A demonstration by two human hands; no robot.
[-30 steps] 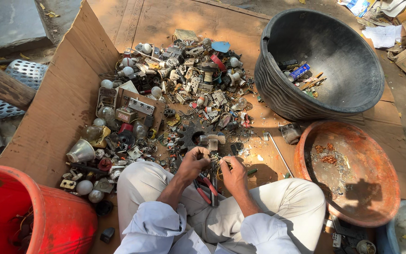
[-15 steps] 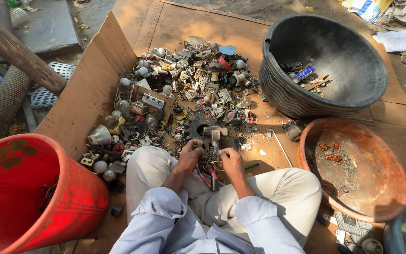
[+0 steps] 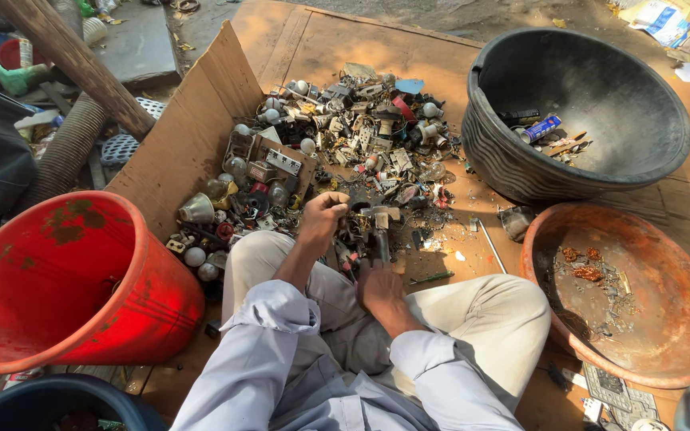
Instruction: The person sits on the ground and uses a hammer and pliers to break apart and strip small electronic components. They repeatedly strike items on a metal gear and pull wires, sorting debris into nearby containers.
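Red tub [image 3: 65, 279]: at eight o'clock now, more in view than a second ago.
Left hand [image 3: 323, 214]: has lifted, grip closed on a small scrap piece [image 3: 353, 209] at centre.
Right hand [image 3: 378, 286]: drawn back, clasping a dark tool [image 3: 380, 239].
Black basin [image 3: 521, 172]: two o'clock.

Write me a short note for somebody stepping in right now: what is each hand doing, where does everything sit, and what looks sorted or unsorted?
Left hand: closed on a small dark piece at the near edge of the scrap pile.
Right hand: grips a hammer, its head lying beside the left hand.
Where things are: the pile lies on cardboard ahead of the knees.
Done: a few pieces lie in the black tub, far right; rusty bits in the orange basin, near right.
Left: most of the pile is unsorted. The red bucket at the left looks empty.
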